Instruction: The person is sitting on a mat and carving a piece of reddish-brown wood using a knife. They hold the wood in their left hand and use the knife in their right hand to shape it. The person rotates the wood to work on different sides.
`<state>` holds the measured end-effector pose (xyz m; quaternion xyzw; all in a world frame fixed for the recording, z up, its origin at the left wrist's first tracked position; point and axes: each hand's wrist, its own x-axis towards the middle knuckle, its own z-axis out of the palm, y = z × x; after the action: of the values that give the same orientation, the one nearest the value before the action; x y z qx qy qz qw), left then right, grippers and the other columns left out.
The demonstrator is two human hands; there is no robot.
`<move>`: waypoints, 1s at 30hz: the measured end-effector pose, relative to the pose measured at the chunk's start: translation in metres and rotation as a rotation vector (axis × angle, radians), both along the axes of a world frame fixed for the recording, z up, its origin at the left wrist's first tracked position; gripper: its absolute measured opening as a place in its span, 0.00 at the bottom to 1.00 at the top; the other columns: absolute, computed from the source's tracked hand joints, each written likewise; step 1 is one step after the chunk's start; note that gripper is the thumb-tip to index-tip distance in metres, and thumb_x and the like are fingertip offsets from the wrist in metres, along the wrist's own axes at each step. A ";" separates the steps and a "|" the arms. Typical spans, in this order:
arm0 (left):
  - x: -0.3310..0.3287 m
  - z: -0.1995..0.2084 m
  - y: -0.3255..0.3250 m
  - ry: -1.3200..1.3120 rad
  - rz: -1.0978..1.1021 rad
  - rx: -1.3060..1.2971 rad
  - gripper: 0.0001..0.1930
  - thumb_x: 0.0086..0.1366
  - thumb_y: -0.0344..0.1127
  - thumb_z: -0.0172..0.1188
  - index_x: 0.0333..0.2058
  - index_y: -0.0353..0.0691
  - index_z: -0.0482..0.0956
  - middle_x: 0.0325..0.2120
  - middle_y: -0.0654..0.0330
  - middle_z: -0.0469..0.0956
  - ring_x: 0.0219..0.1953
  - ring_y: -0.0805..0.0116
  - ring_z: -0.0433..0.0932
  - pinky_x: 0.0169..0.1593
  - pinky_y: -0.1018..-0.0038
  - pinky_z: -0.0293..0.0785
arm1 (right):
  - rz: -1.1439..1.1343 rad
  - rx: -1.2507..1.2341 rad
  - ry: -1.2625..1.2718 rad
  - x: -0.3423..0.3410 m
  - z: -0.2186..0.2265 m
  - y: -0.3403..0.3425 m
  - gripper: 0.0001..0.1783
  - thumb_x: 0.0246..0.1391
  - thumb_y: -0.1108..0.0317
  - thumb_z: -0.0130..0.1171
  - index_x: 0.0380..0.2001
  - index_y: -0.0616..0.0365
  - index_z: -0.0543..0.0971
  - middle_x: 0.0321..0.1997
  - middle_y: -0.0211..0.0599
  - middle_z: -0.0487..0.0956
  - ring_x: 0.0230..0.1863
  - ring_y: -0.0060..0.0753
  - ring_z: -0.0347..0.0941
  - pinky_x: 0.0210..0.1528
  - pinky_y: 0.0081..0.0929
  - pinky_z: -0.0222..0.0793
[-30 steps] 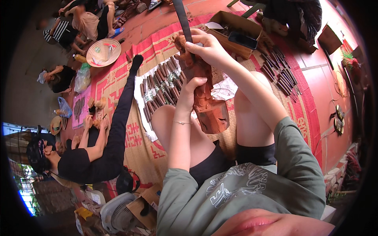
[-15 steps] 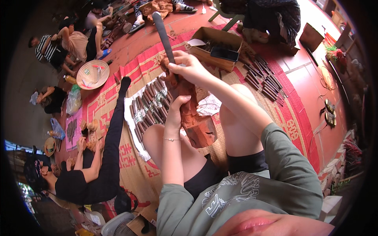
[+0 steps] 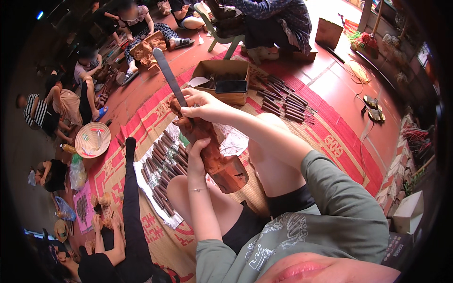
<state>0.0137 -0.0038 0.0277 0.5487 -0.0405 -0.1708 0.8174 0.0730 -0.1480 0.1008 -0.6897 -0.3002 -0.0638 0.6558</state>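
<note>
Reddish wood carving [image 3: 214, 155] held upright above the knees, its top hidden by fingers. Left hand [image 3: 198, 151] grips its middle; right hand [image 3: 200, 106] clenches a long chisel [image 3: 165, 70] at the top. Rows of chisels [image 3: 163, 162] lie on cloth underneath, partly hidden.

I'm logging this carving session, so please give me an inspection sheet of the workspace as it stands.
Surface: red patterned woven mat over a red floor.
Job's things: reddish wooden carving held upright above the lap; long flat tool rising from its top.
Clutter: rows of chisels on white cloth, more chisels farther off, an open cardboard box, a conical hat.
Grippers: left hand grips the carving's middle; right hand closed at the tool's base.
Cables: a thin cord on the floor.
Surroundings: other people seated, working on the floor.
</note>
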 end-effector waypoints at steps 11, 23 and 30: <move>-0.005 0.008 -0.017 0.001 -0.033 0.028 0.20 0.51 0.43 0.52 0.36 0.30 0.72 0.26 0.53 0.76 0.27 0.63 0.77 0.34 0.70 0.76 | -0.072 0.039 0.000 -0.005 -0.004 -0.016 0.13 0.47 0.62 0.57 0.28 0.62 0.80 0.52 0.43 0.67 0.53 0.38 0.64 0.55 0.31 0.58; -0.001 -0.001 -0.010 0.055 -0.055 0.025 0.20 0.52 0.43 0.51 0.36 0.30 0.73 0.25 0.53 0.77 0.26 0.62 0.78 0.34 0.70 0.76 | -0.110 -0.126 -0.063 -0.001 -0.004 -0.015 0.17 0.50 0.62 0.56 0.39 0.63 0.78 0.53 0.43 0.66 0.56 0.37 0.61 0.57 0.33 0.55; -0.006 0.008 -0.012 0.069 -0.066 -0.008 0.20 0.52 0.42 0.50 0.36 0.30 0.72 0.25 0.53 0.76 0.26 0.61 0.77 0.33 0.70 0.76 | -0.033 0.037 0.126 0.000 -0.004 -0.013 0.17 0.50 0.61 0.56 0.39 0.62 0.78 0.53 0.44 0.67 0.56 0.36 0.61 0.56 0.33 0.57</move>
<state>0.0081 -0.0159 0.0359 0.5376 -0.0308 -0.2164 0.8144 0.0729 -0.1614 0.0972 -0.6848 -0.2456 -0.0366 0.6851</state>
